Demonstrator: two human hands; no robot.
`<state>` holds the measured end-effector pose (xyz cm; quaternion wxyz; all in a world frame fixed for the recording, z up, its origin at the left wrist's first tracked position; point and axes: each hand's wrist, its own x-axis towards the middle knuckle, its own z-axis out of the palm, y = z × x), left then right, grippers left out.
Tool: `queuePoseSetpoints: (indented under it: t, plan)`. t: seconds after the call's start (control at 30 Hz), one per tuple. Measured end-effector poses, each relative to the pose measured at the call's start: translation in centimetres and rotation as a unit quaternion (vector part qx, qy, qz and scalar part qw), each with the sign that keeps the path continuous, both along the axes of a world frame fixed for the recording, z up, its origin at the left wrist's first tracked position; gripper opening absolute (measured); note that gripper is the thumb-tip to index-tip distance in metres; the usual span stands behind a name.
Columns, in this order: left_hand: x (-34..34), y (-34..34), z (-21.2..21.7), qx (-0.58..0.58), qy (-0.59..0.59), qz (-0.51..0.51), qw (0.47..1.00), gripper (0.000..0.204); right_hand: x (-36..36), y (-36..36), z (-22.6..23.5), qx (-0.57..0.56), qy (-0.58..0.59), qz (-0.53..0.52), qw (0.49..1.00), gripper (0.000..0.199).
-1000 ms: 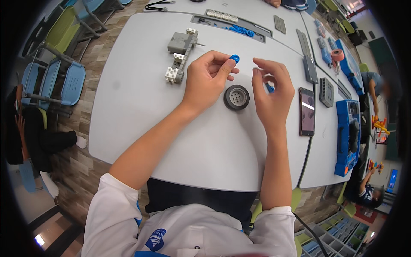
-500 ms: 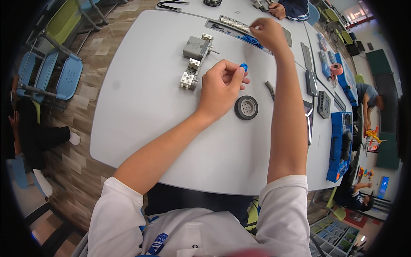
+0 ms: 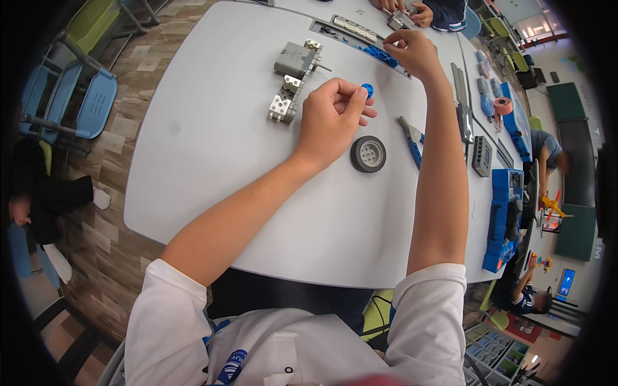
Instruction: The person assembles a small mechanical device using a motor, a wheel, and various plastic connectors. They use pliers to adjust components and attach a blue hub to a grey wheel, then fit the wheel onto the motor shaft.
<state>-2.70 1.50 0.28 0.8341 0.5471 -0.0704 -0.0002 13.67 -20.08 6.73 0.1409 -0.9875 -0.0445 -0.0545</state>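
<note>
Two hands of the person are in view, well apart. The left hand [image 3: 327, 122] pinches one blue round piece [image 3: 367, 91] between thumb and forefinger, its other fingers curled loosely beneath. The right hand [image 3: 417, 56] is farther out, with thumb and fingers drawn in toward each other; whether a small part sits between their tips cannot be told from this view.

Just beside the right fingertips lies one grey tray [image 3: 314, 26], set with one pale studded strip [image 3: 355, 27] and several blue parts [image 3: 381, 55], too crowded to count reliably. To the left of the left hand stands one assembly: one grey motor block [image 3: 299, 60] with a single thin shaft, and three white studded blocks [image 3: 280, 107].

One wheel [image 3: 369, 154], black tyre on a grey hub, lies flat just right of the left wrist. One pair of pliers [image 3: 412, 136] lies between the wheel and the right forearm, which partly covers it. Right of that forearm are one grey control brick [image 3: 482, 156] and one open blue case [image 3: 499, 222]. Two hands of a co-worker [image 3: 421, 14] are beyond the right hand, at one grey part [image 3: 399, 20].
</note>
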Motion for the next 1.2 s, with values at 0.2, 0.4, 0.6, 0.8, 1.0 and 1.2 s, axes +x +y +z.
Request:
queuePoseSetpoints:
  t: [0.2, 0.4, 0.6, 0.8, 1.0, 1.2]
  plan:
    - [0.1, 0.1, 0.0, 0.002, 0.009, -0.011, 1.000, 0.022, 0.2, 1.9, -1.8, 0.014, -0.065, 0.121, 0.990, 0.021]
    - [0.3, 0.4, -0.1, -0.005, 0.008, -0.017, 1.000, 0.025, 0.8, 3.6, -2.2, -0.035, -0.032, 0.098, 0.994, 0.019]
    - [0.6, 0.5, -0.2, -0.030, 0.000, -0.019, 0.999, 0.024, 1.2, 4.0, -2.6, -0.035, -0.020, 0.084, 0.996, 0.015]
    - [0.7, 0.6, -0.3, -0.045, -0.021, -0.040, 0.998, 0.025, 1.0, 3.6, -3.3, -0.042, -0.047, 0.107, 0.992, 0.019]
    - [0.7, 0.5, -0.1, -0.048, -0.003, -0.029, 0.998, 0.023, -2.9, 3.9, -1.2, 0.089, -0.190, 0.110, 0.971, 0.021]
    - [0.2, 0.1, 0.1, -0.048, -0.029, -0.030, 0.998, 0.020, -16.6, 5.0, 0.6, 0.438, -0.133, 0.025, 0.889, 0.016]
